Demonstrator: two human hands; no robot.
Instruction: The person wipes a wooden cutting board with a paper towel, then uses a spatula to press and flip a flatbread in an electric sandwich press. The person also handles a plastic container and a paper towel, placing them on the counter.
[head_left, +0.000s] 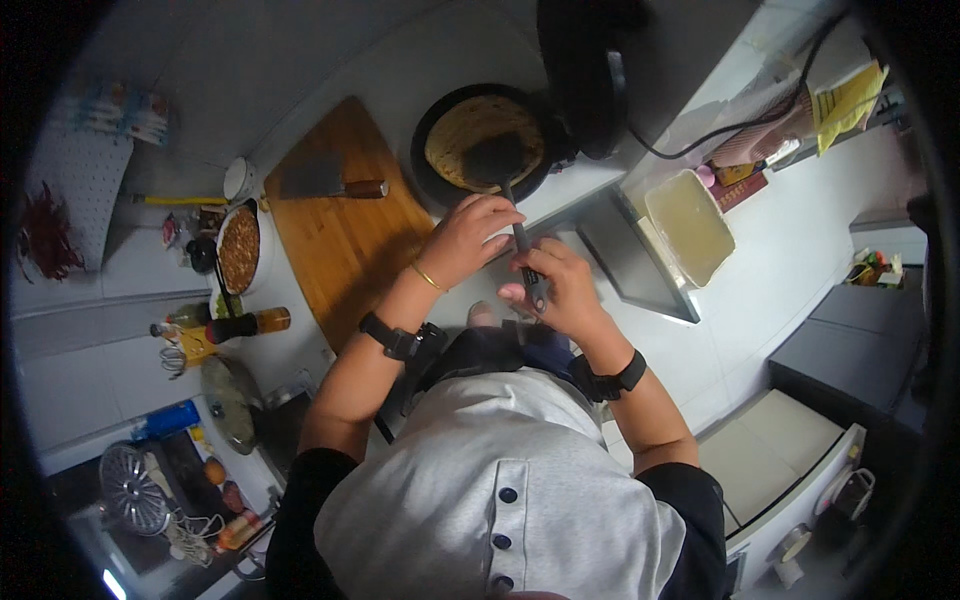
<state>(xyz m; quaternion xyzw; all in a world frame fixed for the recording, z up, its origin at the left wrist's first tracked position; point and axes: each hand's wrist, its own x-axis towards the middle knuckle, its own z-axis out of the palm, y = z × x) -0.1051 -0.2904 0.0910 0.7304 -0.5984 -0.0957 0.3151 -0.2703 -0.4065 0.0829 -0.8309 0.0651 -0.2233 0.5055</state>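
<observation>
My right hand (559, 281) grips the handle of a black spatula (523, 232), whose blade lies over a browned flatbread (469, 142) in a round dark pan (424, 169). Close beside the spatula's upper handle is my left hand (472, 236), its fingers apart at the pan's near edge, with nothing seen in it. To the left, a cleaver (322, 178) with a wooden handle rests on a wooden cutting board (360, 247). The pan's raised black lid (581, 75) stands at its right.
A bowl of brown crumbly filling (238, 251) and a bottle (251, 324) stand left of the board. A glass lid (229, 405) is nearer on that side. On the right are an open drawer or door (637, 255), a tray of pale liquid (690, 229) and a black cable (720, 135).
</observation>
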